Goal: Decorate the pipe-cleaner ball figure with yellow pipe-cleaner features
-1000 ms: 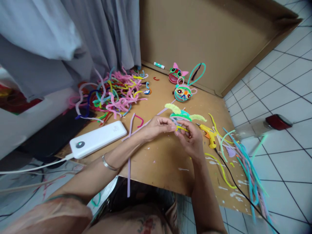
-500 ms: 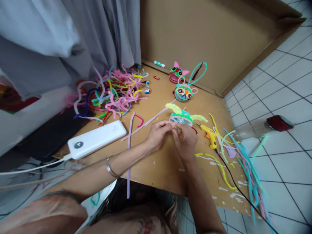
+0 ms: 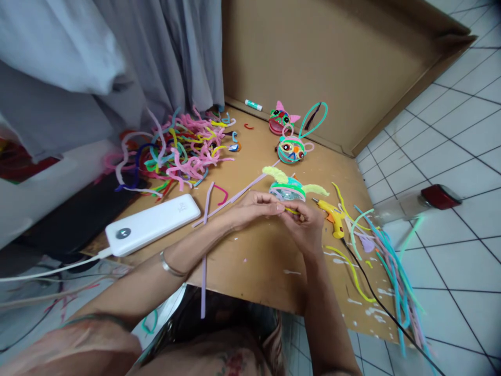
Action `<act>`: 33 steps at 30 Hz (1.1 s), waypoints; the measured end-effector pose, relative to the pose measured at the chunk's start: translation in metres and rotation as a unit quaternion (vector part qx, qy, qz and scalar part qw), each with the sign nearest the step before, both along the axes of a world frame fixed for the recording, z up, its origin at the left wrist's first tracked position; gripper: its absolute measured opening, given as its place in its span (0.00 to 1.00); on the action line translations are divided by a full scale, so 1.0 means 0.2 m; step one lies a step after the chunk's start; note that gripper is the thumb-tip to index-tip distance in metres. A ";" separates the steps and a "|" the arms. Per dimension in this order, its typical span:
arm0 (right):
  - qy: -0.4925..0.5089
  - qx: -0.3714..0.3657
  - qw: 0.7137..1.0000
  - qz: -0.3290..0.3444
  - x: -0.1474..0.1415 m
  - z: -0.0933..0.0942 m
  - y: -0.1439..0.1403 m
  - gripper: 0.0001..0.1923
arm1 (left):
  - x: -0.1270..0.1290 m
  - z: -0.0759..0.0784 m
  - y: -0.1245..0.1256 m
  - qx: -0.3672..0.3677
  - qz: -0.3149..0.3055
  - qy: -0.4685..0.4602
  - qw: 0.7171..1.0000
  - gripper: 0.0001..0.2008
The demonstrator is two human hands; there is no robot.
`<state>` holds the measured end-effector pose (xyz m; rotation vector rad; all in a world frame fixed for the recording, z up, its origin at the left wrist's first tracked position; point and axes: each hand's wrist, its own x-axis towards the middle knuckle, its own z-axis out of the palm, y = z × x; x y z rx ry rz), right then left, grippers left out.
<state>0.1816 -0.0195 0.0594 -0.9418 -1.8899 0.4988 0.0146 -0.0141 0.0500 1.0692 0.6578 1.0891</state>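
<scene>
My left hand [image 3: 250, 208] and my right hand [image 3: 304, 225] meet over the cardboard sheet [image 3: 266, 256], both pinching a short yellow pipe cleaner [image 3: 291, 210]. Just behind the fingers lies a round green pipe-cleaner figure [image 3: 287, 189] with two fuzzy yellow-green ears. A silver bracelet [image 3: 171, 266] sits on my left wrist.
A yellow glue gun [image 3: 331, 215] with a black cord lies right of my hands. A white power bank [image 3: 152, 224] lies to the left, with a tangled pile of coloured pipe cleaners [image 3: 176, 151] beyond it. Two finished figures [image 3: 287, 141] stand at the back. Loose stems [image 3: 391, 261] trail onto the tiled floor.
My hands drew together low over the board and then lifted slightly, still working the yellow stem. The view shifted a little; nothing else moved.
</scene>
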 end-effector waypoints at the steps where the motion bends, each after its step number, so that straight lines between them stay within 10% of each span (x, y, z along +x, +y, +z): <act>1: -0.013 0.004 1.000 0.011 0.00 0.02 -0.01 0.05 | -0.02 0.01 0.01 -0.005 -0.020 0.011 1.000 0.15; 10: -0.099 0.056 0.993 -0.004 -0.03 0.00 -0.01 0.22 | 0.02 -0.03 0.02 -0.051 0.070 -0.067 0.994 0.14; 23: -0.155 0.201 0.958 -0.136 -0.11 -0.10 -0.03 0.08 | 0.14 -0.07 -0.05 -0.180 0.135 -0.246 0.943 0.09; 33: -0.078 0.166 0.977 -0.113 -0.07 -0.07 0.01 0.05 | 0.16 -0.06 -0.07 -0.151 0.135 -0.160 0.966 0.17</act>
